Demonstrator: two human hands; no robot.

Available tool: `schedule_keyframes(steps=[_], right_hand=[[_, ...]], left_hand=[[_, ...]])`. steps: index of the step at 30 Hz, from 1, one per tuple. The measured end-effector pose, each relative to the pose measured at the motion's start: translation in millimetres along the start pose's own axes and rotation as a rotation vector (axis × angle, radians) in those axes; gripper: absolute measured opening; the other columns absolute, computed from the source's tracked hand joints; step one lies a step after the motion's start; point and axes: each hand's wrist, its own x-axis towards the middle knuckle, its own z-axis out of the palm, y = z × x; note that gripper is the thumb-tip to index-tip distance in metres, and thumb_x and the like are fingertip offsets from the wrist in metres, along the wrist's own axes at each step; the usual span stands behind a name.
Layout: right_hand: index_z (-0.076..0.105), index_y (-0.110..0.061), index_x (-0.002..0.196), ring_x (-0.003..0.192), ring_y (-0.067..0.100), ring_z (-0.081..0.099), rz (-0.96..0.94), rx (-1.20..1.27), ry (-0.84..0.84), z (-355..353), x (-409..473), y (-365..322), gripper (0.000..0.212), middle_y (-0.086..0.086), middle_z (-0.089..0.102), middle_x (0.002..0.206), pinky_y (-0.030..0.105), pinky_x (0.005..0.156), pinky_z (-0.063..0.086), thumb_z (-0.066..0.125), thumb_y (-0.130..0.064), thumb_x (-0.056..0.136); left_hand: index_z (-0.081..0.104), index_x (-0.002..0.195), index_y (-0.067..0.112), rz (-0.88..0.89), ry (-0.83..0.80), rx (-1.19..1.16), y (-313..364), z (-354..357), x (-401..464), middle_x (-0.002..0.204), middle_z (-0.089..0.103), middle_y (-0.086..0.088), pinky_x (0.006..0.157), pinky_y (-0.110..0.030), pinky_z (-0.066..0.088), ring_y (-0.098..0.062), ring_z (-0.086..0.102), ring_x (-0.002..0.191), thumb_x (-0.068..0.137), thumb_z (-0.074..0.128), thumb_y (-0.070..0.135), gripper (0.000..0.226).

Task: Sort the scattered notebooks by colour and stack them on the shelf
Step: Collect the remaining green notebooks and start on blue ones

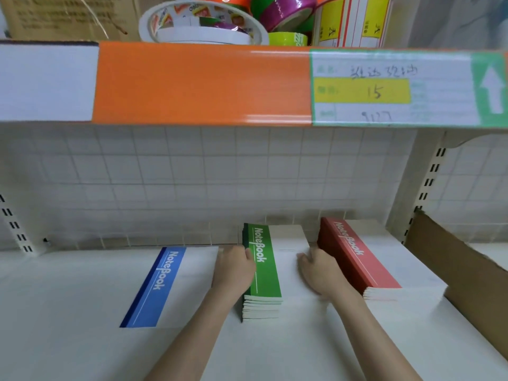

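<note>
On the white shelf (68, 312) a blue notebook (165, 287) lies flat at about 9 o'clock from my hands. My left hand (233, 270) presses with its fingers against the left side of the green notebook stack (265, 270). My right hand (319, 270) rests on the white cover of the same stack at its right edge, fingers loosely bent, holding nothing I can see. At 3 o'clock stands the red notebook stack (357, 259), just beside a cardboard sheet (461, 273). Tape rolls (203, 23) are at 12 o'clock, on the upper shelf.

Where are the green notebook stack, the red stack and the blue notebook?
green notebook stack (265, 265), head view, green cover band.
red stack (357, 259), head view, red cover band.
blue notebook (158, 284), head view, blue band.
</note>
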Motion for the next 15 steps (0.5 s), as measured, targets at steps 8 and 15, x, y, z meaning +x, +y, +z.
schedule_keyframes(steps=[8,15], right_hand=[[0.035,-0.009,0.138,0.093,0.016,0.052,0.106,0.439,-0.232,-15.3,-9.5,-7.2,0.041,0.005,0.053,0.117,0.016,0.068,0.043,0.038,-0.028,0.102],[0.034,-0.010,0.138,0.102,0.020,0.055,0.124,0.386,-0.222,-6.8,-0.9,-5.2,0.042,0.007,0.054,0.124,0.026,0.087,0.043,0.040,-0.030,0.101]], left_hand=[[0.051,0.121,0.017,-0.266,-0.111,-0.652,13.4,1.8,-11.0,0.103,0.057,0.000,0.073,-0.022,0.034,-0.015,0.049,0.087,0.104,0.028,0.025,0.029],[0.049,0.125,0.012,-0.265,-0.111,-0.541,12.3,4.6,-7.3,0.117,0.056,-0.007,0.070,-0.023,0.032,-0.014,0.047,0.086,0.105,0.024,0.027,0.036]])
